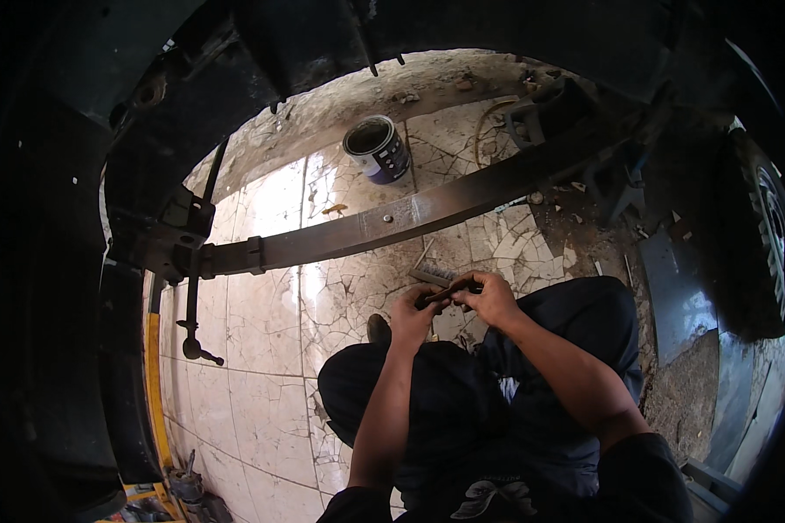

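Both my hands meet in front of my knees, fingers closed on a thin, dark brown, folded piece (436,297). Its exact kind is too small to make out. My left hand (412,315) pinches one end, and my right hand (490,302) grips the other. Just beyond my fingers a wire brush (433,275) lies on the cracked tile floor, partly hidden by the hands. Above it a long, rusty leaf spring (358,234) runs across the view, apart from my hands.
An open paint can (377,150) stands on the tiles behind the leaf spring. A dark vehicle frame arches overhead. At the left are a hanging rod with a ball joint (194,345) and a yellow post (155,383). A blue stand (624,193) and a sheet panel (679,296) are at the right.
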